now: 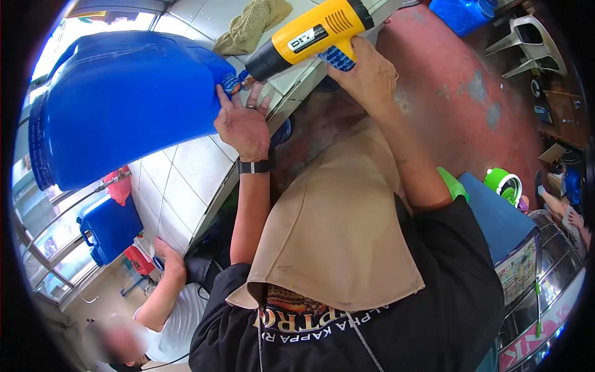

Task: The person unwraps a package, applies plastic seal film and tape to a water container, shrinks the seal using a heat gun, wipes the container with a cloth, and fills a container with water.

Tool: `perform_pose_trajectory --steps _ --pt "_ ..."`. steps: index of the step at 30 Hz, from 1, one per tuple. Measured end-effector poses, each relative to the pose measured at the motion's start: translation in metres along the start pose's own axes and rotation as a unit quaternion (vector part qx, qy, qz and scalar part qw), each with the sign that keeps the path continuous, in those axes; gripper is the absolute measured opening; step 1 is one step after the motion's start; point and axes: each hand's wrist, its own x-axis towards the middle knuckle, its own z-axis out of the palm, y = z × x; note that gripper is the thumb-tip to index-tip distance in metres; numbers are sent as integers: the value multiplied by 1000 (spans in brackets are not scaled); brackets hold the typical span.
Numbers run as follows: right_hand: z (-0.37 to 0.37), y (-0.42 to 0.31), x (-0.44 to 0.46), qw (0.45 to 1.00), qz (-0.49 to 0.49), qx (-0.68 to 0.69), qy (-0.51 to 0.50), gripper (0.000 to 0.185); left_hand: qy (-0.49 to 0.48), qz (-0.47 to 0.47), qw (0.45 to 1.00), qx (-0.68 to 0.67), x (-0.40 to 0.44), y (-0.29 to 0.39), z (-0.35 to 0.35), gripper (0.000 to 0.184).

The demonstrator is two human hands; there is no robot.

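My right hand point(368, 77) is wrapped round the handle of a yellow heat gun point(316, 34) with a black nozzle. The nozzle points left and down, at the small tap and label-wrapped spout point(232, 81) of a large blue water container point(133, 108). Palm up and with fingers spread, my left hand point(244, 127) is at the spout, just below the nozzle; a dark watch is on its wrist. Whether its fingertips touch the spout I cannot tell. The container stands on a white tiled counter point(180, 177).
A tan cloth point(253, 26) lies on the counter behind the heat gun. Farther down the counter are a co-worker's arm point(162, 297) and a smaller blue jug point(111, 226). To the right are a red floor point(458, 93), a white plastic chair point(533, 46) and another blue container point(462, 15).
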Motion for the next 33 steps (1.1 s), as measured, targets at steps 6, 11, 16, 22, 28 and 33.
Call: perform_pose_trajectory --steps 6,11,16,22,28,33 --pt "0 1 2 999 18 -13 -25 57 2 1 1000 7 -1 0 -2 86" --pt "9 0 15 1000 -18 -16 -3 50 28 -3 999 21 -2 1 4 90" --pt "6 -2 15 1000 -25 -9 -4 51 20 -7 999 28 -3 2 3 82" --pt "12 -6 36 1000 -17 -10 -19 52 46 6 998 37 -2 2 12 92" --pt "11 -5 48 999 -34 -4 -41 53 45 -4 997 63 -3 5 14 82" --pt "7 -11 65 997 -44 -5 -62 54 97 50 975 194 -21 3 25 81"
